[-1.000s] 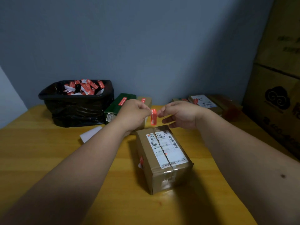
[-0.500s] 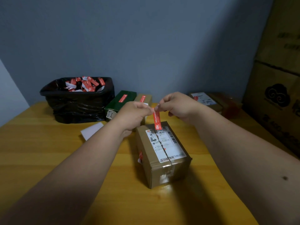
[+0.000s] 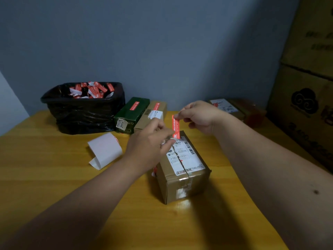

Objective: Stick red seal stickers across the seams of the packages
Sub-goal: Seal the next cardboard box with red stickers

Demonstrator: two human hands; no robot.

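Note:
A brown cardboard package (image 3: 182,170) with a white shipping label split along its top seam lies at the table's middle. A red seal sticker (image 3: 176,126) hangs upright over its far end. My right hand (image 3: 197,115) pinches the sticker's top end. My left hand (image 3: 150,140) pinches the sticker's lower end at the far top edge of the box. A green package (image 3: 132,114) and a tan package (image 3: 150,116) behind it each carry a red sticker.
A black-lined bin (image 3: 84,107) with red and white sticker scraps stands at the back left. A curled white backing sheet (image 3: 104,150) lies left of the box. More packages (image 3: 234,109) sit at the back right, beside tall cardboard cartons (image 3: 306,87).
The sticker went from short and bunched between both hands to stretched out upright. My right hand rose with its top end; my left hand dropped to the box's far edge.

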